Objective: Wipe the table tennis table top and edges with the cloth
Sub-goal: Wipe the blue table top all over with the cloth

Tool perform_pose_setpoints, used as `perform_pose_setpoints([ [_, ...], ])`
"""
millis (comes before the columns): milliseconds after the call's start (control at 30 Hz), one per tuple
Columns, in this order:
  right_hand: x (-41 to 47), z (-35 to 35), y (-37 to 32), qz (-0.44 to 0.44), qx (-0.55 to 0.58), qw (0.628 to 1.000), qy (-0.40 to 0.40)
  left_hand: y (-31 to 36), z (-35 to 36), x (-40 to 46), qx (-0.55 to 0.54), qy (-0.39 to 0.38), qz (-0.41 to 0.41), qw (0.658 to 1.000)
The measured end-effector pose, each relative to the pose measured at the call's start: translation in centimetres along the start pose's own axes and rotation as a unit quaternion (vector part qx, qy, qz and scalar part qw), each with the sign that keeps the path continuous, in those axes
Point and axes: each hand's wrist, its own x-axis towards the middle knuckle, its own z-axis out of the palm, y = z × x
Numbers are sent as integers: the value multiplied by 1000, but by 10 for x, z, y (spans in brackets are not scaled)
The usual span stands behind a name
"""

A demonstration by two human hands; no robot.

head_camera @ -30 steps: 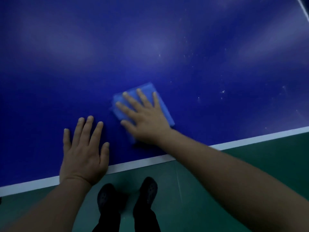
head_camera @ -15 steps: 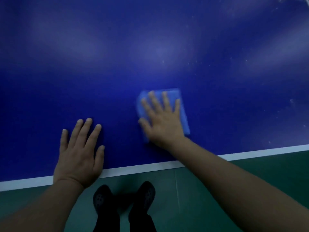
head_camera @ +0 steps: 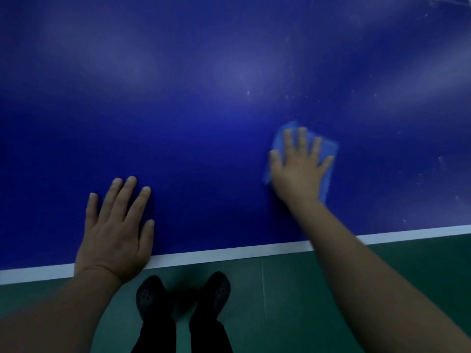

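Cloth (head_camera: 328, 154), folded into a flat light-blue pad, lies on the dark blue worktop (head_camera: 204, 110) a little way in from the white edge stripe (head_camera: 229, 252), towards the right of the view. The right hand (head_camera: 299, 165) rests flat on top of it, fingers straight and spread, pressing rather than pinching; nothing is curled round the fabric, so this grip is a released, open-palm one. The left hand (head_camera: 116, 234) lies flat on the bare worktop just inside the stripe, well apart from the cloth, fingers straight and holding nothing, apparently bracing the person. The right hand and cloth are slightly blurred. Pale specks (head_camera: 293, 96) dot the surface beyond and to the right of the cloth, so that area probably needs wiping; the stripe and the side edge below it look untouched, though that is hard to judge in this dim light. The cloth looks soft, thin and very light, likely to bunch or unfold if pushed from one corner, and likely to slide easily on the smooth, glossy top. A broad palm over the middle of the pad, with fingertips reaching towards its far edge, should keep it folded and moving as one piece. For the edges it would probably need wrapping over the rim and pinching between thumb and fingers. Below the worktop are a green floor (head_camera: 305, 289) and dark shoes (head_camera: 183, 294).
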Motion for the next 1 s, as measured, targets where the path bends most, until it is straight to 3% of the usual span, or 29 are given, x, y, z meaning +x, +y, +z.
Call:
perform_pose_setpoints([
  [33, -18, 6, -20, -109, -9, 994, 0, 0, -1, 0, 0, -2, -3, 1000],
  [100, -40, 13, -31, -320, -39, 946, -15, 1, -1, 0, 2, 0, -5, 1000],
  [133, -34, 11, -22, -373, -52, 926, -18, 2, -1, 0, 2, 0, -3, 1000],
  [200, -6, 4, 7, -334, -61, 941, -15, 1, -1, 0, -1, 3, -2, 1000],
  [300, 23, -8, 40, -149, -46, 987, -38, 1, -1, 0, -4, 10, 3, 1000],
  [367, 14, -6, 27, -124, -44, 991, -24, 1, -1, 0, -1, 13, 7, 1000],
  [467, -20, 8, -28, -231, -41, 972, -1, 1, -1, 1, 10, 6, 8, 1000],
  [600, -53, 28, -131, -435, -19, 900, -12, 1, -2, 1, 16, -2, 14, 1000],
  [700, -32, 31, -173, -496, -12, 868, -21, 1, -2, 2, 19, -3, 14, 1000],
  [767, 9, 28, -167, -463, -10, 886, -3, 1, -2, 3, 17, -5, 14, 1000],
  [833, 68, 16, -134, -361, -25, 932, -4, 0, -2, 3, 18, -5, 16, 1000],
  [933, 154, -14, -54, -99, -30, 995, -10, 0, -2, 2, 21, -9, 17, 1000],
  [1000, 179, -32, -11, 53, 9, 998, -14, 0, -2, 3, 22, -16, 16, 999],
])
